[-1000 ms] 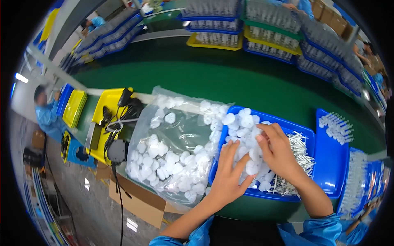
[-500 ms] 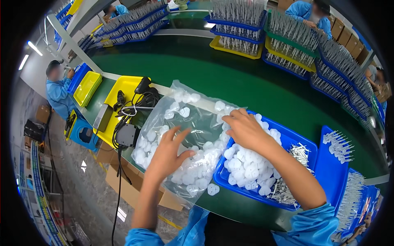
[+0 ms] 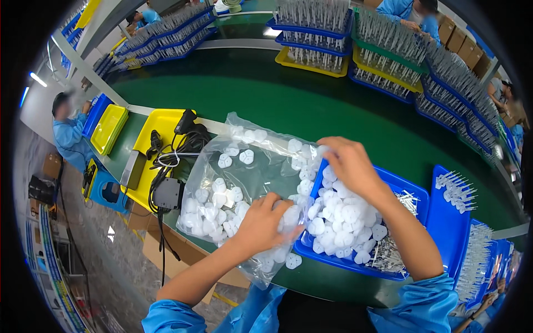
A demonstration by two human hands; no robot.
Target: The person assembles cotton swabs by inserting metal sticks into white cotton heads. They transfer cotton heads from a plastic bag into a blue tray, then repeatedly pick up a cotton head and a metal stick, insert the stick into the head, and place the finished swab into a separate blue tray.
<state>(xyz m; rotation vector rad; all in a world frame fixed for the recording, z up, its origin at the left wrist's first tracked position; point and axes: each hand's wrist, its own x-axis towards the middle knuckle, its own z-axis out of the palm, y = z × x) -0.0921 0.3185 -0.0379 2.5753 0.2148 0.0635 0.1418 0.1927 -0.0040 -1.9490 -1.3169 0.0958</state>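
A clear plastic bag lies spread on the green bench, with many white lobed plastic discs inside. My right hand pinches the bag's edge above the blue tray, beside the bag. Low over the bag's near right part, my left hand has its thumb and fingers apart, against the discs near its mouth; its fingertips are slightly blurred. In the tray, a heap of white discs lies next to thin white and metallic sticks. One loose disc rests on the bench's near edge.
A yellow tray with black cables and adapters stands left of the bag. Another blue tray holds assembled stick pieces at right. Stacked trays of upright sticks line the far side. Co-workers sit around.
My left hand has moved right and down across the bag toward the blue tray. The right hand has shifted slightly right with the bag's edge. The whole view has shifted a little.
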